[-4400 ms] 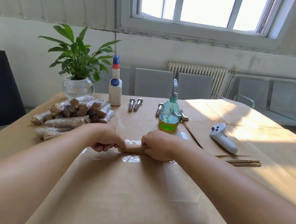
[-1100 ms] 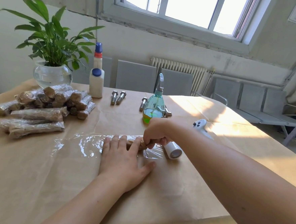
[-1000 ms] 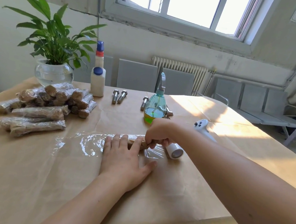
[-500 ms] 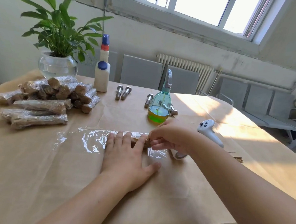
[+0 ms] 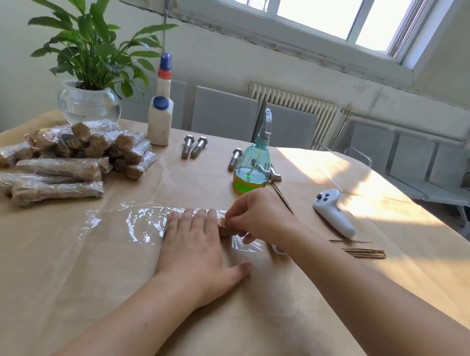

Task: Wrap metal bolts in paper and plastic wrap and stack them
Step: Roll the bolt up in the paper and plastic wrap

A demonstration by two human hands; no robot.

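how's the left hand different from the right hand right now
The left hand lies flat with straight fingers, pressing down on the paper-wrapped bolt and plastic wrap. The right hand is curled, its fingertips pinching the end of that bolt. The left hand covers most of the bolt's length; the right hand works only at its exposed end. Both touch the same bolt on the paper-covered table.
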